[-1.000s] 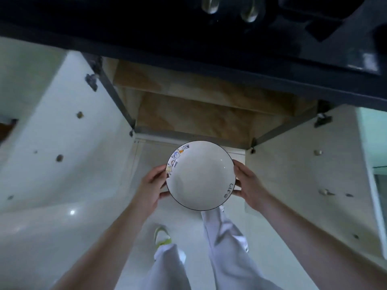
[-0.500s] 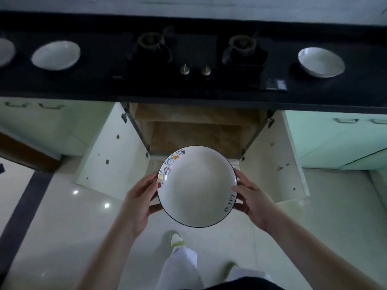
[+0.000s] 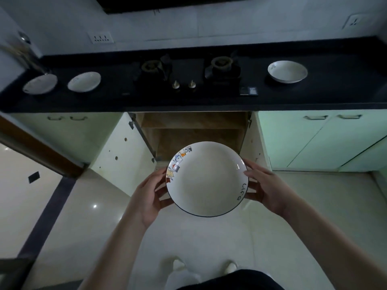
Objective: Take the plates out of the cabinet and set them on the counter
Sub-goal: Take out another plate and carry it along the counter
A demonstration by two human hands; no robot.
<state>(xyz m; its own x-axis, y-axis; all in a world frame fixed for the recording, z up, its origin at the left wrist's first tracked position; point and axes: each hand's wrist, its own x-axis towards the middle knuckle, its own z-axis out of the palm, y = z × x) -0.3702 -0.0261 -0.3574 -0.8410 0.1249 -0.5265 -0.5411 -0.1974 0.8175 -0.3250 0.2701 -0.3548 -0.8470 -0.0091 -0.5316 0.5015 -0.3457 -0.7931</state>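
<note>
I hold a white plate (image 3: 206,178) with a dark rim, a cartoon print and the word "Life" in front of the open cabinet (image 3: 192,132). My left hand (image 3: 149,194) grips its left edge and my right hand (image 3: 267,188) grips its right edge, fingers curled under the rim. The plate is level, well below the black counter (image 3: 209,101). Three white plates sit on the counter: two at the left (image 3: 39,84) (image 3: 84,81) and one at the right (image 3: 287,71).
A two-burner gas stove (image 3: 185,75) with two knobs fills the counter's middle. Both cabinet doors stand open, left (image 3: 121,155) and right (image 3: 258,143). Pale green closed cabinets (image 3: 320,141) flank them. Glossy tiled floor lies below, with my feet near the bottom.
My view has risen and pulled back from the cabinet, so the whole counter and wall now show. The plate stays gripped in both hands, now further from the cabinet opening.
</note>
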